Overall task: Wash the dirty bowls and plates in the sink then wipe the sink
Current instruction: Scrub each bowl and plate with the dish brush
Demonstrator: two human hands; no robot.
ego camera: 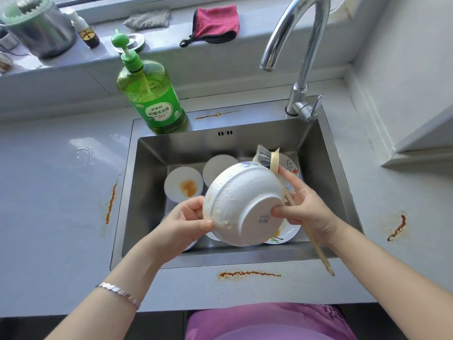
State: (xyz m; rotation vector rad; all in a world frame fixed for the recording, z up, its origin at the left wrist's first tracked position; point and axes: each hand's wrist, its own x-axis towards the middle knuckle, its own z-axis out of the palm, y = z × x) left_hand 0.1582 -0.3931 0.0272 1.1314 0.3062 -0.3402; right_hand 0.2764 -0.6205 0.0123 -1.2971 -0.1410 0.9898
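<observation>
Head camera: above the sink [152, 168], the left hand [186, 218] pinches the rim of a soapy bowl [235, 200]. The right hand [308, 207] curls round a brush [266, 158], thumb on the bowl's foot. The bottle [152, 99] label reads 柠檬洗洁精; the bowl's blue stamp is illegible.

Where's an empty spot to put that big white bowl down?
The grey counter left of the steel sink and the green soap bottle is mostly bare. The strip right of the sink, before the white wall, is open too. The sink floor is crowded with dirty bowls and plates.
</observation>
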